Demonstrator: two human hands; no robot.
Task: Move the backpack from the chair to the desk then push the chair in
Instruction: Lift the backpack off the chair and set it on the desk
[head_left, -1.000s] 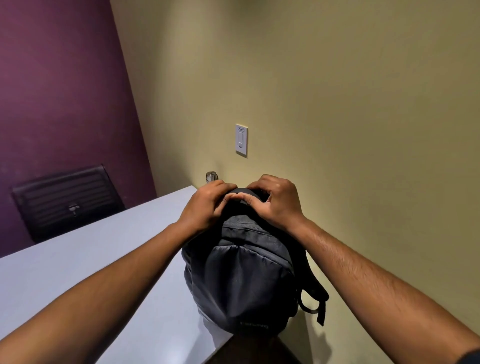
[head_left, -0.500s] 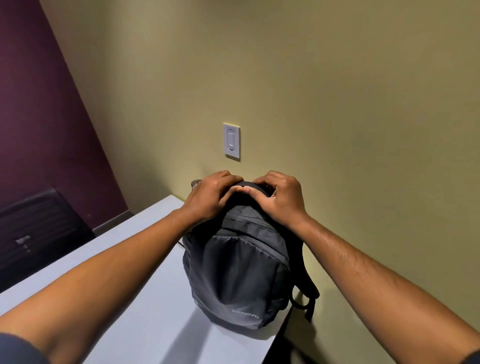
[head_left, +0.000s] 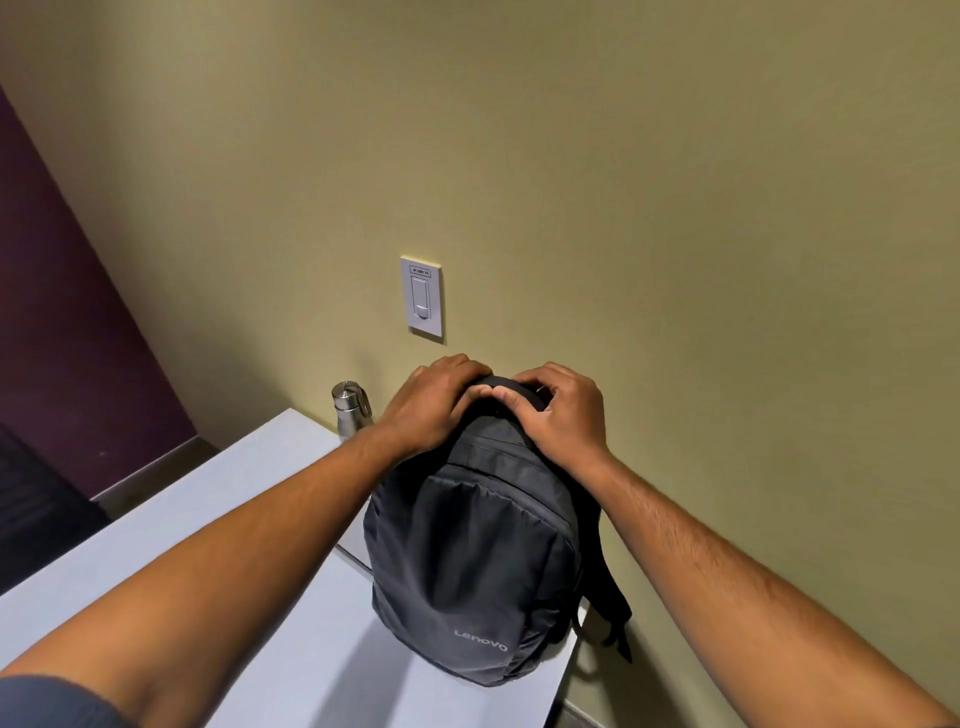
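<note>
A dark grey backpack (head_left: 470, 561) with a brand name on its front stands upright on the white desk (head_left: 223, 525), near the desk's right end and close to the wall. My left hand (head_left: 431, 402) and my right hand (head_left: 563, 410) both grip its top around the carry handle. A shoulder strap (head_left: 615, 608) hangs off the desk's right edge. Only a dark chair back (head_left: 36, 499) beyond the desk's far left edge shows; the chair that the backpack came from is out of view.
A steel water bottle (head_left: 349, 410) stands at the desk's far corner, just left of the backpack. A wall switch plate (head_left: 422, 299) sits on the olive wall above. A purple wall runs along the left.
The backpack has moved further onto the desk and now rests fully on it, away from the near edge. The view has swung right, so the dark chair has slid mostly out of frame.
</note>
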